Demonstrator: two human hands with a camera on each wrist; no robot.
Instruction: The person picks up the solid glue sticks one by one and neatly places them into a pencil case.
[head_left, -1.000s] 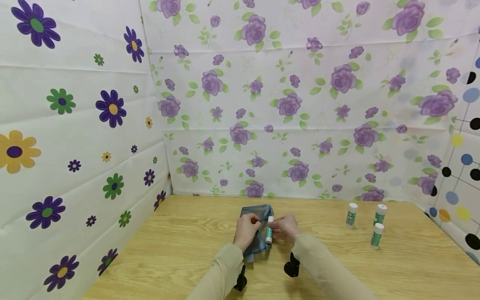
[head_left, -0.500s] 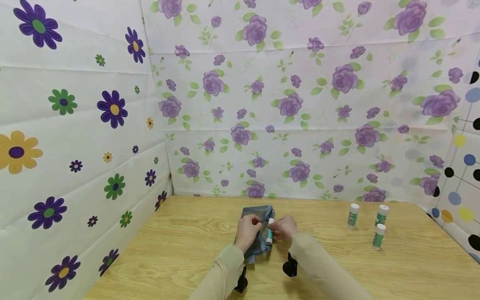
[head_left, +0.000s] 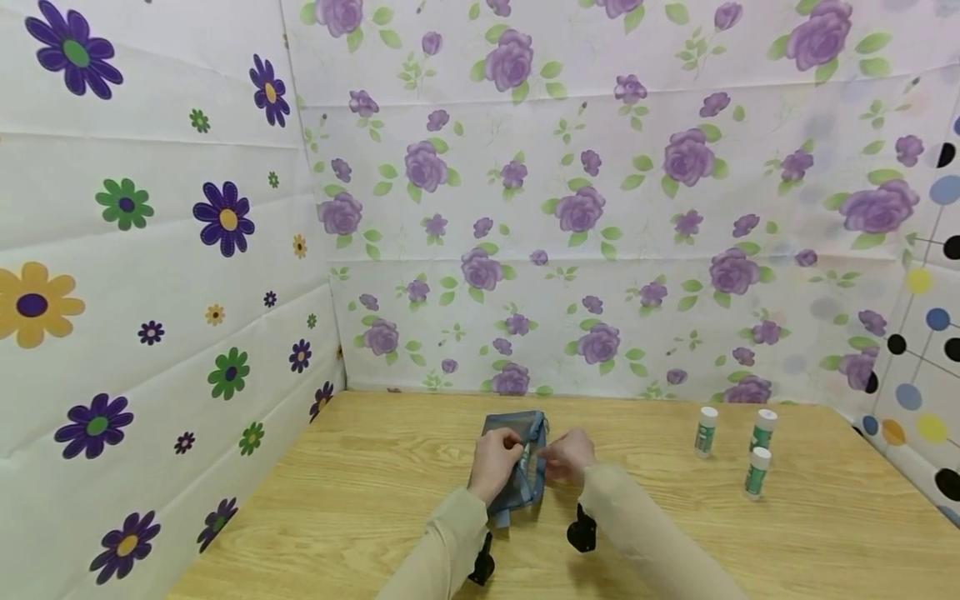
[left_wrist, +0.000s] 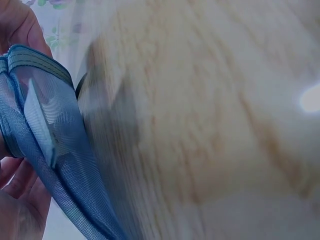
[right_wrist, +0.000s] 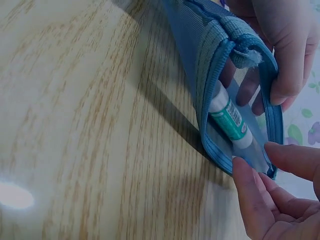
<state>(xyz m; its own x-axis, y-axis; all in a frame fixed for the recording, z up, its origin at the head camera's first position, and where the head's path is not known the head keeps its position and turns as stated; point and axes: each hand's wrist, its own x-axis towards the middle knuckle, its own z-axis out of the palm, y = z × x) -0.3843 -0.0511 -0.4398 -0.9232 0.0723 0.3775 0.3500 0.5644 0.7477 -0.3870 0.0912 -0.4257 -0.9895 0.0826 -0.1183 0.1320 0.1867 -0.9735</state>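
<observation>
A blue mesh zip pouch [head_left: 512, 423] stands with its zippered mouth apart, in the middle of the table. My left hand [head_left: 495, 463] pinches the rim of the mouth between thumb and fingers. Inside lies a glue stick [right_wrist: 231, 119] with a white cap and green label, plainly seen in the right wrist view. My right hand [head_left: 572, 456] is at the mouth's edge, thumb and fingers apart with nothing held between them. The left wrist view shows only the outside of the pouch, with a pale fabric tab [left_wrist: 42, 122].
Several items are on the wood-grain table [head_left: 360, 467]. Three upright glue sticks stand at right: one left [head_left: 706, 432], one behind [head_left: 762, 431] and one in front [head_left: 757, 473]. Flowered cloth walls [head_left: 450, 333] enclose the back and left. Black wrist cameras hang beneath both sleeves.
The glue stick that my right hand held at the pouch's mouth has gone inside, and the right fingers have let go of it. My left hand keeps its grip on the rim.
</observation>
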